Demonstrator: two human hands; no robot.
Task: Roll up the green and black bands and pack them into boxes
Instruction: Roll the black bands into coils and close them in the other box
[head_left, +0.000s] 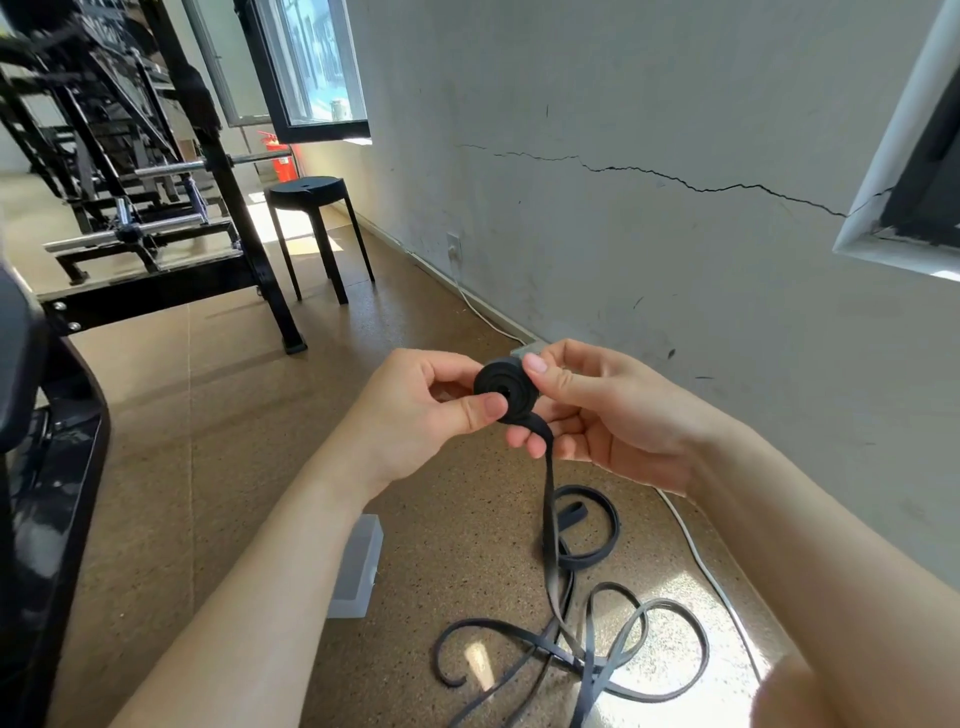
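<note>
A black band is partly wound into a small tight coil (505, 388) held at chest height between both hands. My left hand (421, 410) pinches the coil from the left, thumb on its face. My right hand (602, 410) grips it from the right, thumb on top, with the band's free length running down over its fingers. The loose tail (549, 525) hangs to the cork floor. More black band (597, 644) lies there in loops and tangles. A clear plastic box (358, 566) lies on the floor below my left forearm. No green band is in view.
A white cable (696, 556) runs along the floor by the cracked grey wall on the right. A black round stool (311, 192) stands further back. A black gym rack (156, 208) with bars fills the left, and a dark machine part (36, 467) is at the near left.
</note>
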